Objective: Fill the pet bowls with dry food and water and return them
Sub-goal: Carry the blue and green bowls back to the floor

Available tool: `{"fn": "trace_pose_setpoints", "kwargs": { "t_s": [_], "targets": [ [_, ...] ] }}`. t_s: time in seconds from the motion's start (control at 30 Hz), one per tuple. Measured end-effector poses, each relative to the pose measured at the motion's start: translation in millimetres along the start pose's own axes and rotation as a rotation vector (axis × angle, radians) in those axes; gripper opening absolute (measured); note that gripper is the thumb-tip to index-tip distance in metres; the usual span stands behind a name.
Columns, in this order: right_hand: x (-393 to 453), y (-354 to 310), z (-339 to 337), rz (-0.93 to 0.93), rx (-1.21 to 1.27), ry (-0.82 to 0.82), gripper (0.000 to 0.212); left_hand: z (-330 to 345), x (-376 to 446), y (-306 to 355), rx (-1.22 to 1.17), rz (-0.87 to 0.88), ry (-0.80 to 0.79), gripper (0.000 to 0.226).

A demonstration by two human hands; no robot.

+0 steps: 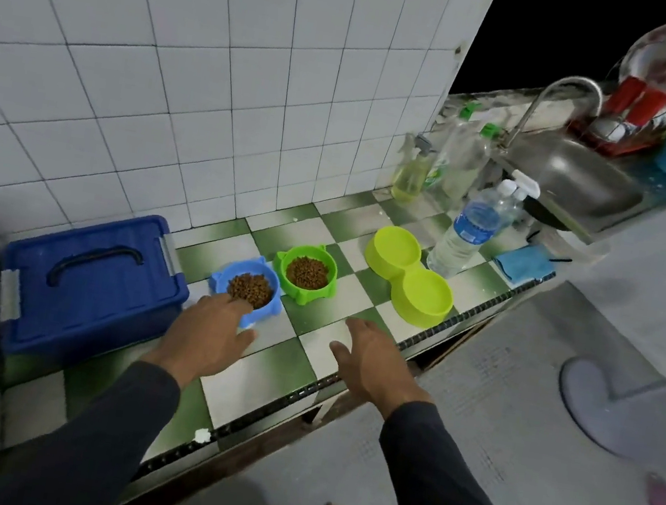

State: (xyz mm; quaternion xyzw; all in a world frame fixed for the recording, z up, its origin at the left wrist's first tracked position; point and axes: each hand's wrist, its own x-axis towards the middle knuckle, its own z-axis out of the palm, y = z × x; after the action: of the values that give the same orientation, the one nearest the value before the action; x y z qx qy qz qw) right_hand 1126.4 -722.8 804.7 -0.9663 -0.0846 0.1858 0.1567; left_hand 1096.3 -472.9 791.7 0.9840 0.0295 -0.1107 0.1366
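Reaching toward the blue bowl (247,289), left hand (209,331) touches its near rim, fingers spread, gripping nothing. Right hand (372,355) hovers flat and relaxed over the table (273,377), empty. Blue and green bowl (305,273) at frame center hold kibble; double bowl (410,275) right of them looks dry. Food step done; next likely water from the bottle (470,234) beside it.

On the table (304,377) a lidded box (89,280) is set at the left; two food-filled bowls (250,288) (306,272) are placed to its right, then a double bowl (409,279), with a water bottle (465,237) just behind it.
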Motion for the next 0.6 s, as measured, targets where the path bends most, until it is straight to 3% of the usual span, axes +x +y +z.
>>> {"fn": "trace_pose_setpoints", "kwargs": {
  "t_s": [0.3,0.6],
  "targets": [
    [79.5,41.6,-21.9,-0.215,-0.059,-0.107,0.051,21.9,28.2,34.8,-0.158,-0.244,0.065,0.047],
    [138.5,51.1,-16.4,-0.273,-0.014,-0.207,0.055,39.1,45.6,41.6,-0.261,-0.440,0.150,0.042]
  ]
}}
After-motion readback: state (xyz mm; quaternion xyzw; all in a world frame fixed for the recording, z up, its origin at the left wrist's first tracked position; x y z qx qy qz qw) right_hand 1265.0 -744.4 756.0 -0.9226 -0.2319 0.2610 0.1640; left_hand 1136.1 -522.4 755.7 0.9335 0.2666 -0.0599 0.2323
